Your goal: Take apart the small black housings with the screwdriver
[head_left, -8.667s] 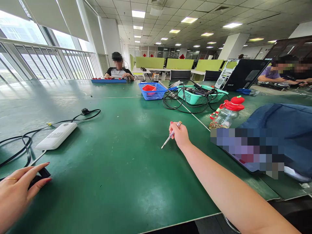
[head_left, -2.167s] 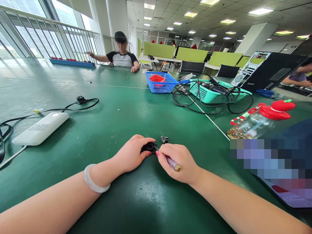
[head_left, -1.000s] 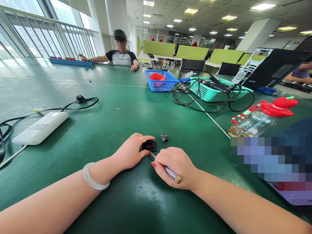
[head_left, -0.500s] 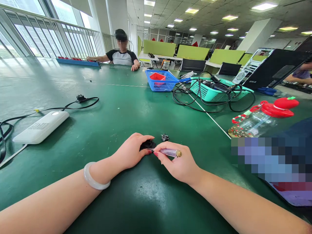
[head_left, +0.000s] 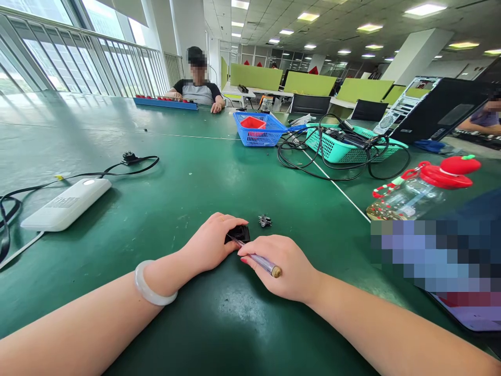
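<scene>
My left hand [head_left: 214, 239] is closed round a small black square housing [head_left: 239, 233] on the green table [head_left: 176, 334]. Its thumb and fingers press opposite sides, partly hiding it. My right hand [head_left: 287, 266] grips a screwdriver [head_left: 263, 262] with a clear purple handle and a gold-coloured end cap. The screwdriver slants toward the housing, and its thin tip reaches the housing's near left part; whether it touches a screw is too small to tell. Just beyond my right hand lies a small dark and silvery part [head_left: 265, 221], apart from both hands.
A white power adapter [head_left: 66, 203] with black cable lies left. Blue [head_left: 258, 137] and teal [head_left: 336, 152] baskets stand ahead, cables spilling from the teal one. A red-lidded bottle [head_left: 415, 196] and a computer case [head_left: 438, 109] are right. Across the table sits a person [head_left: 199, 93] by a blue rack [head_left: 166, 103].
My right hand has lowered slightly, and the screwdriver now tilts more steeply, its tip farther left over the housing. My left hand barely moved. Across the table, the blue rack slid right.
</scene>
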Demonstrator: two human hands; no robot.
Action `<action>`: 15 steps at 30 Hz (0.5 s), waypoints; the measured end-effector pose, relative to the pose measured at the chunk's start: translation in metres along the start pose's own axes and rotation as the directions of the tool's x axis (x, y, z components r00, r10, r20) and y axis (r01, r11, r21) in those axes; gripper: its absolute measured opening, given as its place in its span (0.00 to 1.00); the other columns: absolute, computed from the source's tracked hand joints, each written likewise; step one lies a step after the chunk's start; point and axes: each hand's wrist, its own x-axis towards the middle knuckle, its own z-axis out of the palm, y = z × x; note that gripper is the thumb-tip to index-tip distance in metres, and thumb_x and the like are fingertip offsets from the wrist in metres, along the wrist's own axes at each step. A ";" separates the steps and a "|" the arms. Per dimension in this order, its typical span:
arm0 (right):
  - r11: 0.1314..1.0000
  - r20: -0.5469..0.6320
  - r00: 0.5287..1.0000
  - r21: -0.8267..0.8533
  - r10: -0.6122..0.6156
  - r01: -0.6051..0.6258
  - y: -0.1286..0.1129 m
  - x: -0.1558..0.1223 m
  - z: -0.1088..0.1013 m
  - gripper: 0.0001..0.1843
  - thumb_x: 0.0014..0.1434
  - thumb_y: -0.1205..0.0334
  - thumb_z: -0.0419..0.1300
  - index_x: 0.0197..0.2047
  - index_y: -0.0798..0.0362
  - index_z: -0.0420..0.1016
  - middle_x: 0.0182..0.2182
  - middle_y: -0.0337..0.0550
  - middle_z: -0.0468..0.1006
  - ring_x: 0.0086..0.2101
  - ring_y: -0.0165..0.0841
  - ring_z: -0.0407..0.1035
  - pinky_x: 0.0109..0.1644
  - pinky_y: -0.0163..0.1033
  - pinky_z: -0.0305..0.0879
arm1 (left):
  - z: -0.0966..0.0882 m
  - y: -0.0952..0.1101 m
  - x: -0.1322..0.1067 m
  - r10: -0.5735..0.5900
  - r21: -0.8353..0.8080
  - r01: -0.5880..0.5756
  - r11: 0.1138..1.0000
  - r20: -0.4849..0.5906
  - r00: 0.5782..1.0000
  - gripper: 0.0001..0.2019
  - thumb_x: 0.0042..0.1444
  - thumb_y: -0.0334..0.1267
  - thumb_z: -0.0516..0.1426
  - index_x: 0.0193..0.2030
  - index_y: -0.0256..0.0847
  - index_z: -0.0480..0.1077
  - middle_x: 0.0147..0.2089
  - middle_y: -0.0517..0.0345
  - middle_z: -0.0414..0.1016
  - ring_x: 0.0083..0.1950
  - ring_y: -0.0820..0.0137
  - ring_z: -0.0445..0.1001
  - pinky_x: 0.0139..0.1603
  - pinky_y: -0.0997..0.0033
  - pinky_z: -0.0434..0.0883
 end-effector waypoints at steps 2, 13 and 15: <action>0.999 0.024 0.999 -0.012 -0.039 0.039 -0.001 0.000 -0.001 0.05 0.60 0.67 0.57 0.39 0.50 0.73 0.29 0.39 0.80 0.28 0.29 0.71 0.34 0.35 0.66 | 0.000 0.001 0.000 0.001 -0.001 -0.001 1.000 -0.001 1.000 0.22 0.52 0.31 0.56 0.56 0.44 0.69 0.55 0.55 0.75 0.56 0.61 0.69 0.60 0.56 0.67; 0.996 -0.135 0.988 -0.021 0.079 -0.082 -0.005 0.004 -0.008 0.06 0.61 0.66 0.53 0.32 0.50 0.69 0.25 0.37 0.75 0.24 0.28 0.66 0.32 0.35 0.62 | 0.000 0.000 -0.001 0.000 -0.005 0.000 1.000 -0.021 1.000 0.20 0.57 0.40 0.56 0.57 0.45 0.67 0.55 0.55 0.75 0.57 0.60 0.68 0.61 0.54 0.65; 0.997 -0.125 0.989 0.003 0.079 -0.079 -0.005 0.004 -0.007 0.06 0.60 0.66 0.54 0.32 0.50 0.69 0.25 0.37 0.75 0.24 0.28 0.66 0.32 0.35 0.62 | 0.000 -0.001 0.000 0.002 0.001 -0.002 1.000 -0.019 1.000 0.19 0.58 0.39 0.56 0.57 0.45 0.67 0.55 0.55 0.75 0.57 0.61 0.68 0.62 0.55 0.66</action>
